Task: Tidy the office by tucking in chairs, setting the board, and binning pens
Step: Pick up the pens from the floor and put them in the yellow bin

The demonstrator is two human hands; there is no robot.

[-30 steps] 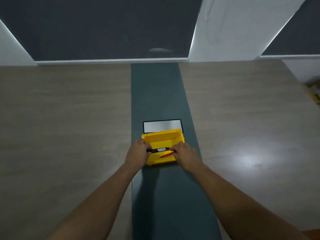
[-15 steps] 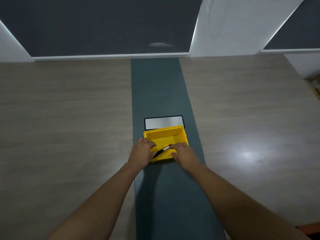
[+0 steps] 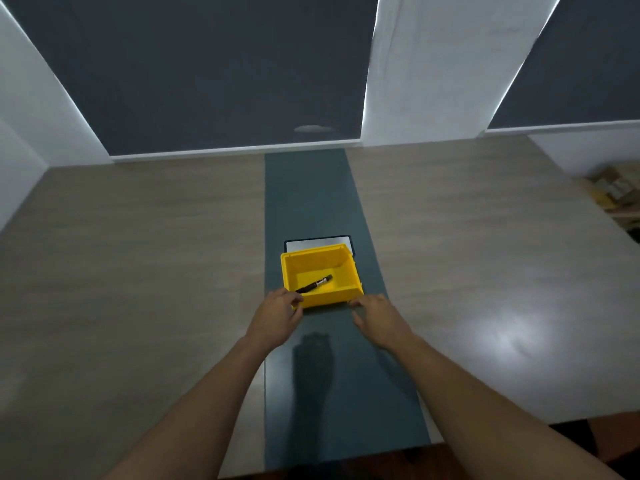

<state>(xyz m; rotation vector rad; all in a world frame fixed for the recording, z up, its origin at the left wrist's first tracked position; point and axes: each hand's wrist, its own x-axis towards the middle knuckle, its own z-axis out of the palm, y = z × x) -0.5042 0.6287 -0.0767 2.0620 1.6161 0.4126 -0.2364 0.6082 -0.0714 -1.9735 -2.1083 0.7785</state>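
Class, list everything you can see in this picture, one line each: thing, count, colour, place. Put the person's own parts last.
Bin: one, yellow, on the dark strip, middle of the table.
Pen: one, black, lying at a slant inside the bin.
Board: one, white with a black frame, flat on the strip right behind the bin, partly hidden by it.
Strip: one, dark teal, running down the table's centre.
Table: one, light wood-grain, filling most of the view.
Wall panels: dark grey, behind the table, with white sections between them.
Blurred yellowish items: far right, beyond the table edge; too blurred to name.
Left hand: one, at the bin's near left corner.
Right hand: one, open, by the bin's near right corner.
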